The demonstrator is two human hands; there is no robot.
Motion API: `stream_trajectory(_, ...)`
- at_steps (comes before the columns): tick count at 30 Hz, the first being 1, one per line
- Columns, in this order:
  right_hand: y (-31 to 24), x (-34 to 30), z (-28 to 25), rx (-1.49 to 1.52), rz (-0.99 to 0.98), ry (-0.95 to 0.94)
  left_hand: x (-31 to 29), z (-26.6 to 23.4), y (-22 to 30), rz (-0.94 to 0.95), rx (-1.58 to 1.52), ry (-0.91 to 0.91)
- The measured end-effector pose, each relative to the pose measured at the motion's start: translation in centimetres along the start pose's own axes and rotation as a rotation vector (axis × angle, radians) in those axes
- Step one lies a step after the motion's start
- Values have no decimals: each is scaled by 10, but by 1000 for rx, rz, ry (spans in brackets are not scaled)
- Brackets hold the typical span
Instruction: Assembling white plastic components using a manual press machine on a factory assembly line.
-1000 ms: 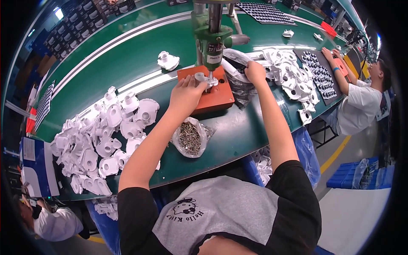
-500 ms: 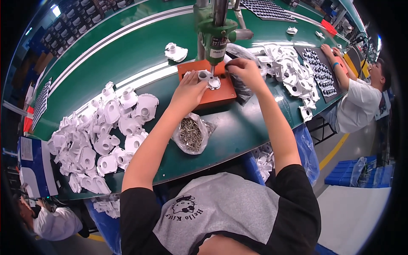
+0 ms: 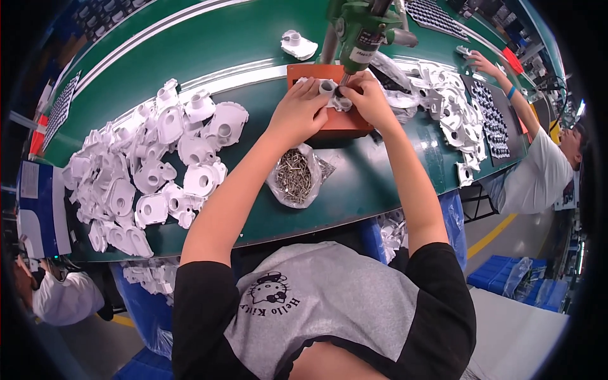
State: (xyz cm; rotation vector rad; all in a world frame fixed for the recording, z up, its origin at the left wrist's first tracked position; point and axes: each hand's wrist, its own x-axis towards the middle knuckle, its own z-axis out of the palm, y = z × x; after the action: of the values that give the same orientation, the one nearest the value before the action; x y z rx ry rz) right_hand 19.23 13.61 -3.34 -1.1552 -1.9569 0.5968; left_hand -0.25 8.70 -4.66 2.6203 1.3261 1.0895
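Note:
On an orange block a white plastic part with a round collar lies under the tip of a green bench machine. My left hand rests over the part's left side, fingers on it and thumb near the collar, holding it on the block. From the right, my right hand pinches a small black piece against the same part, beside the collar. The fingers hide some of that piece. Just nearer than the block sits a clear bag of metal screws.
A large heap of white parts covers the left of the green table. Another heap lies right of plastic bags. One white part stands behind the block. At far right, a co-worker reaches over a tray of black pieces.
My right hand has moved from the dark bag right of the block onto the white part, bringing the small black piece. My left hand stays on the part. The view has shifted.

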Motion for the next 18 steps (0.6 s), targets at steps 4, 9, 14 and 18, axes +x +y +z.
stream_trajectory(4, 0, 3, -1, -68, 20, -31, -1, 0, 2, -17, -7, 15)
stream_trajectory(9, -7, -3, 8, -263, -32, 165, -1, 3, 1, -15, -7, 24)
stream_trajectory(14, -27, -19, 13, -402, -100, 304, -1, 0, 0, -30, -49, 33)
stream_trajectory(18, -81, -63, 28, -136, -500, 83, -6, 3, -6, -95, -153, 39)
